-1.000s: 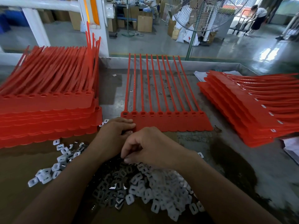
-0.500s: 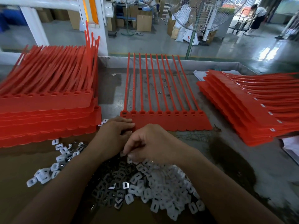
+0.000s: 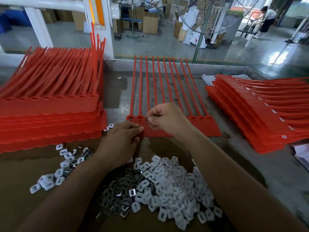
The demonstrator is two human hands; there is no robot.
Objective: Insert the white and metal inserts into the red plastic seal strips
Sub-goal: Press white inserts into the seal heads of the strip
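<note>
Centrally: one red seal strip (image 3: 206,128), flat on the table (image 3: 250,166), tails pointing far. Left hand (image 3: 122,139): fingers laid fairly straight on the strip's near left corner, pressing down, gripping nothing. Right hand (image 3: 165,118): fingers curled, thumb and forefinger pinching a small dark piece, seemingly a metal insert (image 3: 147,119) though blurred, at the third socket from the left. Near: loose pile of white and metal inserts (image 3: 167,186). Left: tall stack of strips (image 3: 50,118). Right: lower stack (image 3: 250,118), fanned.

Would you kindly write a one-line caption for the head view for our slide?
Right hand pinches an insert over the red strips; left hand presses their edge, insert pile below.
</note>
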